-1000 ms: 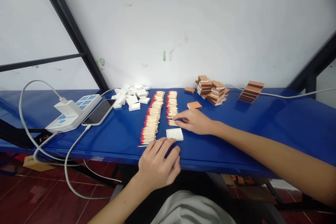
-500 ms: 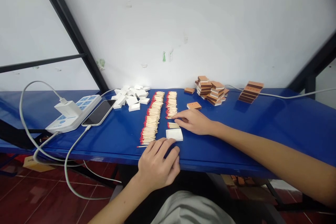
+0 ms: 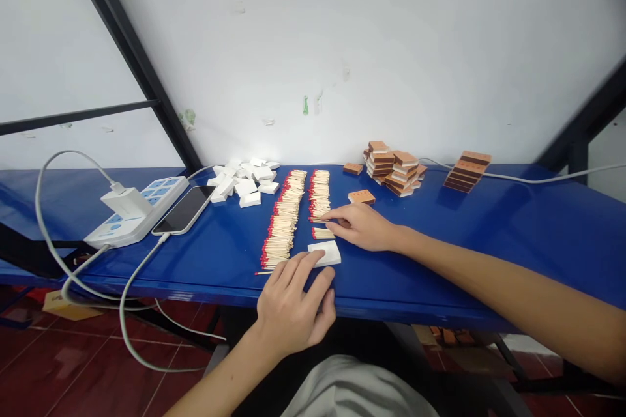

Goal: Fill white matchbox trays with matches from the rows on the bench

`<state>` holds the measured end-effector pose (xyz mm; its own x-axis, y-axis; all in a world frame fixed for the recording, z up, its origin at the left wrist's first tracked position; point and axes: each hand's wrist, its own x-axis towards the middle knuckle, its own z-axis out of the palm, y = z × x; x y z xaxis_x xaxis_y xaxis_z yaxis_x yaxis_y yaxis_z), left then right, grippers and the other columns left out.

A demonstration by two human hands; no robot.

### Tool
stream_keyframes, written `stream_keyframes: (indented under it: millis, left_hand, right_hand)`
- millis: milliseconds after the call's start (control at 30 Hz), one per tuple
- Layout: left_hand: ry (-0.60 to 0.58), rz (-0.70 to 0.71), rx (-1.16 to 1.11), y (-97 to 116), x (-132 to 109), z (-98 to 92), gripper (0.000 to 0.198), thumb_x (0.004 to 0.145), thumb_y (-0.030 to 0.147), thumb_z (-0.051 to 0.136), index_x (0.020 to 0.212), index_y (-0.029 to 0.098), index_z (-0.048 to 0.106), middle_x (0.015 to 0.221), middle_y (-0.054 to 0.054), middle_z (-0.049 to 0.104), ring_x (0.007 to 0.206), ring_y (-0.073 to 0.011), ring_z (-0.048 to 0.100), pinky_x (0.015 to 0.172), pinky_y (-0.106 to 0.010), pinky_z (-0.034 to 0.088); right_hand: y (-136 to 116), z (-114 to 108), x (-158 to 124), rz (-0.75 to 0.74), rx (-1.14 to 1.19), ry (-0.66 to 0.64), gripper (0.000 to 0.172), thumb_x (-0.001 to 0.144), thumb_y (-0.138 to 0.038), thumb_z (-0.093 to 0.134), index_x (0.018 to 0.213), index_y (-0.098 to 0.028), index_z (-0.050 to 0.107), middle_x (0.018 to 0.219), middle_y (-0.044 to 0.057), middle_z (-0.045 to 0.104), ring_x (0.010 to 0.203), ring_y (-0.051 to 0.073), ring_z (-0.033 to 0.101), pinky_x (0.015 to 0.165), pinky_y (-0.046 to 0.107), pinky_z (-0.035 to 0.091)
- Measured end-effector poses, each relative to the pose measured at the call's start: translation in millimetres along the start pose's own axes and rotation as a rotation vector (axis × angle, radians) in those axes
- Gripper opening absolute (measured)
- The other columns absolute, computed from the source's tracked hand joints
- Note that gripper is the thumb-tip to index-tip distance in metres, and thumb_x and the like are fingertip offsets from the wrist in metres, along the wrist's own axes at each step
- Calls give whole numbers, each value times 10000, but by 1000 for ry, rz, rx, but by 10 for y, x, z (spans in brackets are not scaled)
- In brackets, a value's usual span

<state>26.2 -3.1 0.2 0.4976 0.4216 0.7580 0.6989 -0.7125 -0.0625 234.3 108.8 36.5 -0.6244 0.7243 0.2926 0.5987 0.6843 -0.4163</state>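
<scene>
Two long rows of red-tipped matches lie on the blue table: a wide left row [image 3: 284, 218] and a narrower right row [image 3: 319, 193]. My right hand [image 3: 360, 225] rests flat by the near end of the right row, fingertips touching a small separated bunch of matches [image 3: 323, 233]. Just in front of that bunch sits a white empty matchbox tray [image 3: 325, 253]. My left hand [image 3: 293, 303] lies at the table's front edge, fingers apart, its fingertips reaching the tray's near corner. Neither hand lifts anything.
A heap of white trays [image 3: 244, 178] lies behind the matches. Brown matchbox sleeves stand stacked at the back right [image 3: 394, 166] and further right [image 3: 468, 171], with one single sleeve [image 3: 362, 196] nearer. A phone [image 3: 184, 208], power strip [image 3: 137, 210] and cables occupy the left.
My left fingers have stretched forward to the white tray's corner. The right hand pulled a small bunch of matches slightly away from the right row's end.
</scene>
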Motion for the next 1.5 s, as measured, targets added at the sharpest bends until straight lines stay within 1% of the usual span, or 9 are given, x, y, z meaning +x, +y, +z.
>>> stream_keyframes:
  millis: [100,167,567,667,767,900,1000,1367,1500]
  left_hand:
    - [-56,-22,-2,2,13,-8,256,884,236,518,1082,151,657,1246,-146,647,1109,-322,605,884,-440,472]
    - [-69,-18,-2,0,14,-5,268,894,248,510,1097,148,653,1233,-137,658,1132,-320,602,907,-441,462]
    - [-18,21,-28,-8,-2,25,219,872,205,527,1032,145,664,1021,-101,702,1031,-288,639,839,-398,466]
    - [-5,27,-29,-5,-1,20,211,864,196,533,1020,146,665,989,-96,700,1003,-279,645,833,-396,474]
    - [4,28,-26,-1,4,17,198,860,191,531,1002,156,665,981,-89,701,970,-267,648,824,-392,481]
    - [13,32,-18,-3,16,23,196,861,193,530,1002,161,662,983,-88,703,966,-269,644,814,-390,480]
    - [14,35,-17,-6,19,29,191,857,190,534,996,159,661,980,-88,702,955,-269,644,809,-391,479]
    - [4,34,-15,0,13,16,187,864,189,530,991,159,665,987,-88,701,955,-265,641,805,-386,475]
    - [10,40,-17,-3,15,18,186,863,190,532,988,156,664,985,-89,702,951,-267,640,799,-387,475]
  right_hand:
    - [-3,-3,2,-21,1,-9,292,951,-245,514,1130,-184,736,664,-3,636,567,111,481,575,249,305]
    - [-4,-4,4,-26,10,-8,273,947,-239,518,1093,-178,741,685,2,651,579,112,499,583,249,314]
    - [2,6,0,-73,42,8,225,933,-202,520,969,-164,739,714,7,671,587,108,502,582,240,320]
    - [2,8,1,-57,43,12,229,927,-200,528,1001,-165,741,721,11,677,593,112,515,585,238,330]
    - [-3,-1,0,-48,27,13,270,922,-206,539,1106,-172,734,721,14,685,590,119,527,588,239,343]
    - [-7,-14,1,-121,27,-1,296,943,-222,519,1140,-173,734,878,59,746,693,147,610,648,252,393]
    - [-7,-18,2,-139,31,-7,292,955,-237,512,1123,-176,743,924,74,755,749,162,641,677,258,411]
    - [-37,-35,2,-144,34,9,271,938,-231,535,1069,-138,754,801,58,706,636,128,559,623,247,360]
    - [-38,-34,0,-137,29,11,267,935,-239,538,1074,-163,754,780,42,692,617,122,529,626,245,354]
